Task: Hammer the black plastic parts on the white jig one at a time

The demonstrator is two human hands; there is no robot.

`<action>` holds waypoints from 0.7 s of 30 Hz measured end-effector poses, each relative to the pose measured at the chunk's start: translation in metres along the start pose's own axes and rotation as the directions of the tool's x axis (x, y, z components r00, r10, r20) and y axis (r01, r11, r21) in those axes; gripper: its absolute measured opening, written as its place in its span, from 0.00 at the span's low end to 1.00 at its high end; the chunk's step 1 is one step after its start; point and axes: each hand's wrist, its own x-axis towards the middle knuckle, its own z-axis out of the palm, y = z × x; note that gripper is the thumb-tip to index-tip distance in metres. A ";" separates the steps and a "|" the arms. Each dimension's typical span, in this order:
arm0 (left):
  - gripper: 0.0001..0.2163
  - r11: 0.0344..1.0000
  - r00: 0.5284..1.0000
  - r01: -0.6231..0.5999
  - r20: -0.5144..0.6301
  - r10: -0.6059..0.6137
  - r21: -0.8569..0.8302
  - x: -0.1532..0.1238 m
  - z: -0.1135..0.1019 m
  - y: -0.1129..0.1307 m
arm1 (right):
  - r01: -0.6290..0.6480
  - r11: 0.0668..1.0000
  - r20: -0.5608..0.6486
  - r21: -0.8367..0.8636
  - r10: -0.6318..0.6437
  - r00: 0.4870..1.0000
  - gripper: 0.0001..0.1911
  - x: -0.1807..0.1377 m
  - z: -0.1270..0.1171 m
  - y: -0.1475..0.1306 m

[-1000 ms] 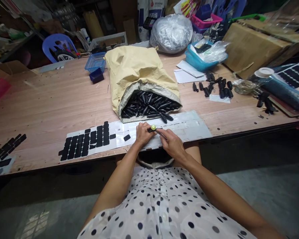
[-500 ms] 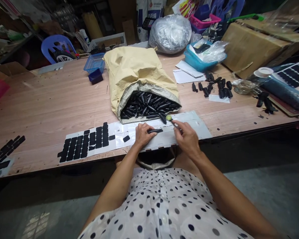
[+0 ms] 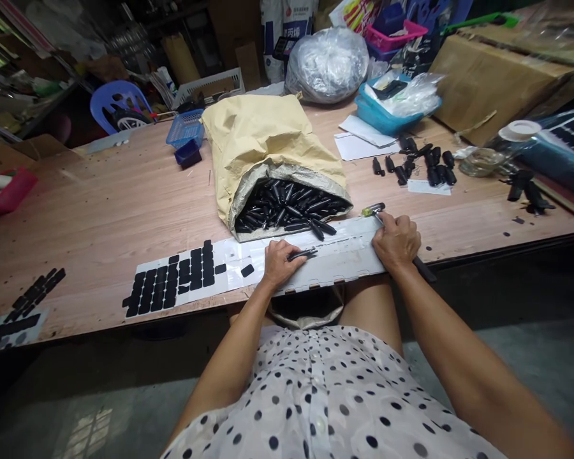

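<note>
Slender black piece (image 3: 307,253), one. Pinched in the left hand (image 3: 280,262), fingers narrow about one end, free end pointing right over the grey board (image 3: 344,264); gripped at the end, seemingly to keep the rest exposed and steady. Contact with the board unclear.

Small hammer (image 3: 374,209), one, dark-handled, yellow-green at one face. In the right hand (image 3: 397,242), fingers curled tight round the handle, at the board's right end; apparently held aside to leave the piece unobstructed.

Black pads (image 3: 160,287), many, in rows on a white sheet (image 3: 235,271), left of the left hand; ranked so probably for easy picking.

Paper sack (image 3: 268,127), lying flat just beyond the board, mouth turned nearward, presumably for a short reach; filled with loose black pieces (image 3: 291,207), a couple at the lip.

Black parts (image 3: 433,167), scattered right of the sack.

Blue basket (image 3: 184,131), left of the sack.

Cardboard box (image 3: 483,83), far right.

Grey plastic bundle (image 3: 328,64), behind the sack.
</note>
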 end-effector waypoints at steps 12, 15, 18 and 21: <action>0.07 0.933 0.914 -0.361 0.202 0.352 0.007 -0.061 0.008 0.013 | -0.011 1.000 0.011 -0.022 0.012 1.000 0.20 0.002 0.006 -0.003; 0.07 0.924 0.909 -0.382 0.192 0.370 0.031 -0.069 0.013 0.015 | -0.003 1.000 -0.003 -0.015 0.002 1.000 0.20 0.002 0.006 -0.003; 0.11 0.934 0.915 -0.358 0.201 0.349 0.007 -0.067 0.011 0.018 | -0.014 1.000 0.019 -0.024 0.015 1.000 0.21 0.002 0.002 -0.007; 0.09 0.967 0.951 -0.250 0.176 0.255 -0.049 -0.052 0.007 0.024 | -0.029 0.999 0.055 -0.038 0.031 0.998 0.22 0.001 -0.002 -0.011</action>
